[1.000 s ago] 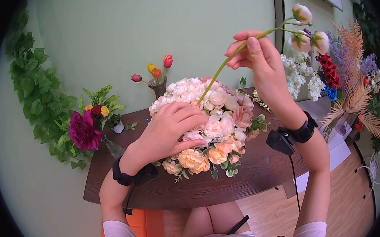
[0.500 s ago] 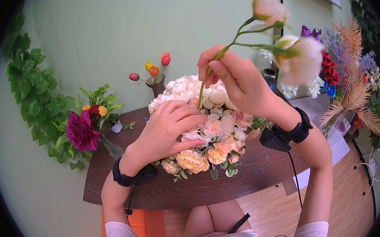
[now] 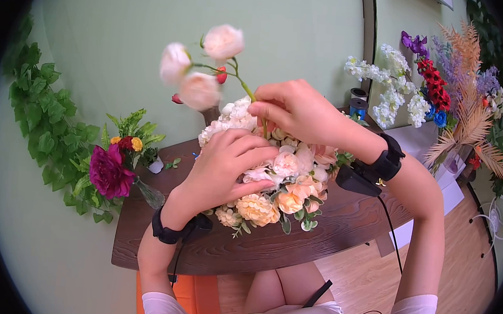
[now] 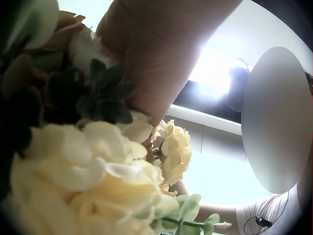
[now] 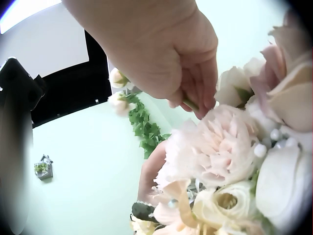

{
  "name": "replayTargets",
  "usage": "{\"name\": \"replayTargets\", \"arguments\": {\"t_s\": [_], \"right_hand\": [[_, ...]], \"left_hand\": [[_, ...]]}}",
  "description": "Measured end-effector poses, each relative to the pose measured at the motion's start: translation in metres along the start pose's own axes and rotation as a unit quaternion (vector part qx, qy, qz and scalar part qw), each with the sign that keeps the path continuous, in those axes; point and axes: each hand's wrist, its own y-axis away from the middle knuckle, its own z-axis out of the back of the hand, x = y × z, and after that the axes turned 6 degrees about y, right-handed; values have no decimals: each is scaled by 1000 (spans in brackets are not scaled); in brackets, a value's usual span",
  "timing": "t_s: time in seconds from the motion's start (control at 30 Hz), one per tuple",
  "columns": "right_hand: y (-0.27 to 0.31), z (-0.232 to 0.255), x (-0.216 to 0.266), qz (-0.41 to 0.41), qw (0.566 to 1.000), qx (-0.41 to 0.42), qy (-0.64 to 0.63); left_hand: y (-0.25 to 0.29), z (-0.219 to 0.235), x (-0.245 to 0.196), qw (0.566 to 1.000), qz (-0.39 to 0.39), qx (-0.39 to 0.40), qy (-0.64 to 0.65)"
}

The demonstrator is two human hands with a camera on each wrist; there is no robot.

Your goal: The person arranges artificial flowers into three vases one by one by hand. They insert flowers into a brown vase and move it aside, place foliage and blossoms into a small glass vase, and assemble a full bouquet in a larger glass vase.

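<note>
A green stem (image 3: 246,88) with three pale pink-white blooms (image 3: 201,91) is pinched between the thumb and fingers of my right hand (image 3: 292,110). Its lower end goes down among the flowers of a large bouquet (image 3: 258,209) of white, pink and peach blooms. Resting on the bouquet's left side, my left hand (image 3: 222,161) has its fingers spread over the blooms. In the right wrist view, my right hand (image 5: 166,58) is just above a pale pink bloom (image 5: 220,147). The left wrist view shows yellow-cream blooms (image 4: 83,181) close up; the stem's tip is hidden.
Left on the dark wooden table (image 3: 210,253) is a magenta flower (image 3: 110,172) in a glass vase. Behind the bouquet stands a dark vase (image 3: 210,115). Ribbon spools (image 3: 358,108) and several tall flower arrangements (image 3: 469,125) are at the right; green ivy (image 3: 49,137) hangs left.
My right hand has moved left and down toward the bouquet, and the stem's blooms have swung from the right to the upper left. My left hand has stayed nearly still.
</note>
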Motion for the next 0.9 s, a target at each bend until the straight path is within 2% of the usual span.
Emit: {"name": "replayTargets", "arguments": {"t_s": [0.03, 0.1, 0.2, 0.33, 0.5, 0.63, 0.7, 0.9], "right_hand": [[0, -4, -3, -1, 1000, 0, -1], [-1, -15, -9, -77, 996, 21, -41], [-4, -17, -13, -116, 990, 42, -62], [-6, -14, -9, -115, 989, 72, -64], [-7, -13, -17, -102, 972, 114, -177], [-9, -3, -10, -144, 970, 113, -160], [-11, 0, -6, -167, 970, 79, -155], [-6, -12, -11, -140, 981, 72, -110]], "left_hand": [[0, 0, 0, 1000, 0, 0, -2], [1, -1, 0, 1000, 0, 0, -4], [2, -2, -1, 1000, 6, -5, 3], [4, -2, 0, 1000, 8, -12, 4], [6, -2, 2, 1000, 5, -16, -1], [6, 0, 3, 1000, 7, -13, 14], [6, 0, 3, 1000, 10, -10, 21], [8, -1, 4, 1000, 10, -17, 16]]}}
